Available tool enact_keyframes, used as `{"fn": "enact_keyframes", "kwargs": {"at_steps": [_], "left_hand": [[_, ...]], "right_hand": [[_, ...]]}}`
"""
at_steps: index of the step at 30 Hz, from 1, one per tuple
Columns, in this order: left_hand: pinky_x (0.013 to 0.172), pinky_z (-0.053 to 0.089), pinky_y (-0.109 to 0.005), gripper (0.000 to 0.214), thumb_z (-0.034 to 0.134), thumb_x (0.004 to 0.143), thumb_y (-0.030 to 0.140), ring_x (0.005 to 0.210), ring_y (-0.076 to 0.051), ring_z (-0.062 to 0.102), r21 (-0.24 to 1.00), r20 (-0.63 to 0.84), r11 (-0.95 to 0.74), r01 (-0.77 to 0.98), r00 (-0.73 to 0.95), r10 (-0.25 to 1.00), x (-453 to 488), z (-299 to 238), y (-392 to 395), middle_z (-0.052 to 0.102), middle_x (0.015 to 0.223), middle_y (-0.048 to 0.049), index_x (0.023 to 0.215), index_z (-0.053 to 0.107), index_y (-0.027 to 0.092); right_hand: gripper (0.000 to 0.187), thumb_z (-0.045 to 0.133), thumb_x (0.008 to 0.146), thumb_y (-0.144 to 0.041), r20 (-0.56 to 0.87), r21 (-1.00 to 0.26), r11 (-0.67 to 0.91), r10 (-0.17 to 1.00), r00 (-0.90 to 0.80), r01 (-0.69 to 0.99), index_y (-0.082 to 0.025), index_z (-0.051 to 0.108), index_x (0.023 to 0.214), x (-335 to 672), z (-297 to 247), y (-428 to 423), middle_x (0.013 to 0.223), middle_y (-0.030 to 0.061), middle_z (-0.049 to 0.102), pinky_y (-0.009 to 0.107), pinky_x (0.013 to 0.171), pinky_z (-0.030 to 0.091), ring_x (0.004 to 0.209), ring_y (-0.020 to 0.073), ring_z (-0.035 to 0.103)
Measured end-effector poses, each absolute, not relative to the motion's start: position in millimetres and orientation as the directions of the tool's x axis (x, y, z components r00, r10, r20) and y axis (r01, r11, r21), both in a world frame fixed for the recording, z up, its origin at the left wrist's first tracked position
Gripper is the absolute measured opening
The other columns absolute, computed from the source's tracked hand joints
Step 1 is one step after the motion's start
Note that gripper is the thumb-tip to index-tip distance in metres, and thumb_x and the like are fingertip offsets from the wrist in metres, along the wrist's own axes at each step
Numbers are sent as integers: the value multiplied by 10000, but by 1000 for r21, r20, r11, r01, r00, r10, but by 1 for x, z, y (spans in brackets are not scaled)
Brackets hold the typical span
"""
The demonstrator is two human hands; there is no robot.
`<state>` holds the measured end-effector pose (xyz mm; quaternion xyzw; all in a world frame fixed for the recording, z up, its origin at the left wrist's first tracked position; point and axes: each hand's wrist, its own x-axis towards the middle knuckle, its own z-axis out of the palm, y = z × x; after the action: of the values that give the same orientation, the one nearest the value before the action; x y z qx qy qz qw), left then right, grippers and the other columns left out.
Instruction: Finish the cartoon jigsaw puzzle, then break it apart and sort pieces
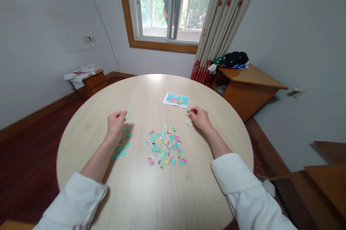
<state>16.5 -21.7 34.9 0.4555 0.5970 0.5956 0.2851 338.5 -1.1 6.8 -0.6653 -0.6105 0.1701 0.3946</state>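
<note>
A round pale wooden table (151,194) holds a loose pile of small colourful puzzle pieces (165,146) at its middle. My left hand (116,122) is curled in a pinch beside a few teal pieces (128,116), with more teal pieces (120,149) along my forearm. My right hand (199,117) is closed in a pinch on a small puzzle piece, and a couple of pale pieces (188,123) lie just by it. A printed reference picture (176,99) lies flat beyond the pile, near my right hand.
A wooden desk (251,82) with dark and dotted cloth stands at the right by a curtain (221,25). A low wooden cabinet (93,80) with papers sits at the left wall. A window (169,5) is at the back, with a person outside.
</note>
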Motion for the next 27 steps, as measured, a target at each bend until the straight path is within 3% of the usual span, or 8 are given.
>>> {"fn": "enact_keyframes", "kwargs": {"at_steps": [4, 7, 11, 14, 17, 27], "left_hand": [[478, 248, -227, 357, 535, 679, 320, 460, -86, 290, 958, 234, -160, 238, -326, 916, 20, 38, -25, 296, 425, 62, 424, 316, 201], [533, 343, -230, 283, 551, 690, 347, 512, -103, 416, 942, 245, -205, 265, -130, 961, 28, 42, -31, 455, 482, 30, 472, 480, 182], [677, 451, -287, 235, 590, 696, 352, 686, -156, 581, 955, 141, -193, 223, 231, 963, 46, 42, -45, 668, 729, -57, 794, 688, 162], [747, 463, -314, 301, 598, 725, 359, 787, -178, 621, 969, 84, -172, 180, 415, 906, 58, 38, -54, 704, 875, -112, 925, 706, 162], [761, 463, -316, 300, 573, 758, 386, 811, -186, 626, 964, 69, -187, 188, 505, 860, 62, 34, -56, 710, 910, -128, 883, 726, 160], [688, 452, -293, 343, 533, 780, 435, 725, -173, 609, 937, 41, -219, 273, 536, 843, 60, 31, -57, 715, 811, -103, 846, 743, 171]], "right_hand": [[150, 586, 708, -268, 140, -960, 96, 979, 151, 264, -147, 632, 784, 317, 11, -5, 741, 50, 655, 267, 613, 456, 654, 138, 598], [221, 658, 650, -321, 109, -990, 106, 994, 25, 98, -150, 660, 790, 298, 15, -13, 714, 38, 645, 279, 606, 459, 632, 129, 584], [274, 704, 613, -340, 71, -997, 68, 991, -117, -27, -139, 684, 797, 271, 19, -31, 672, 21, 631, 281, 589, 449, 590, 108, 553], [297, 728, 597, -291, 4, -998, -10, 977, -213, -66, -136, 683, 846, 256, 20, -43, 647, 6, 621, 256, 538, 417, 541, 90, 529], [270, 735, 595, -271, -9, -998, -23, 971, -241, -53, -128, 681, 818, 250, 20, -49, 628, 8, 627, 241, 520, 395, 526, 84, 524], [242, 716, 603, -291, 0, -999, -8, 975, -223, -32, -141, 690, 791, 249, 19, -46, 595, -5, 626, 237, 514, 368, 518, 86, 510]]}}
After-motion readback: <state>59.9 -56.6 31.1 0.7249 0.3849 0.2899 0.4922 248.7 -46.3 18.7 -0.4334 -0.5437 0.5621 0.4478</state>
